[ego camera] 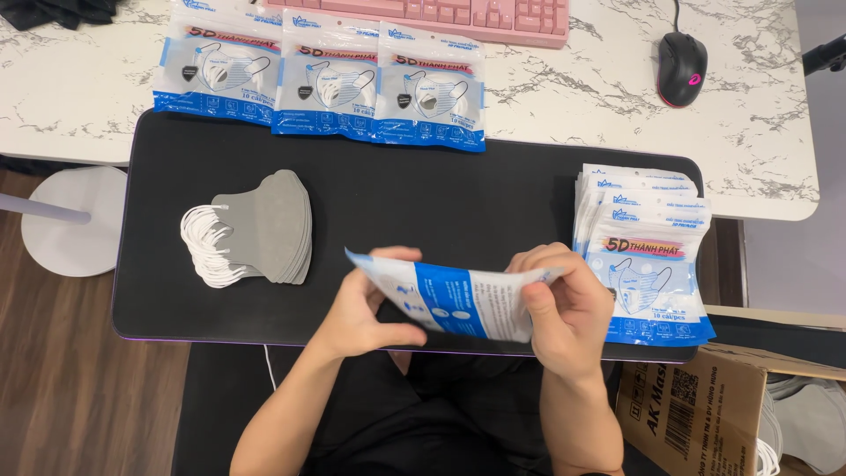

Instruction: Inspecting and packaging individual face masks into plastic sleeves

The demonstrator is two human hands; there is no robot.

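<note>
- The left hand (366,308) is pinching the near-left end of a blue and white pouch (454,300), thumb underneath and fingers curled over the top edge, so it is closed on the pouch.
- The right hand (564,308) is gripping the pouch's other end, fingers folded around its right edge, thumb pressing on the printed face.
- The pouch is hanging tilted between both hands, just above the near edge of the black mat (397,203), clear of its surface.
- A stack of grey masks (269,226) with white ear loops is lying on the mat's left part, well apart from the hands.
- A pile of empty pouches (648,256) of the same kind is sitting on the mat's right end, just beside the right hand.
- Three filled pouches (322,79) are lying in a row, overlapping one another, across the mat's far edge and onto the marble-patterned desk (573,88).
- A pink keyboard (441,16) is resting on the desk beyond the mat, past the filled pouches.
- A black mouse (681,69) is sitting beyond the mat's far-right corner.
- A cardboard box (696,405) is standing below the mat's near-right corner.
</note>
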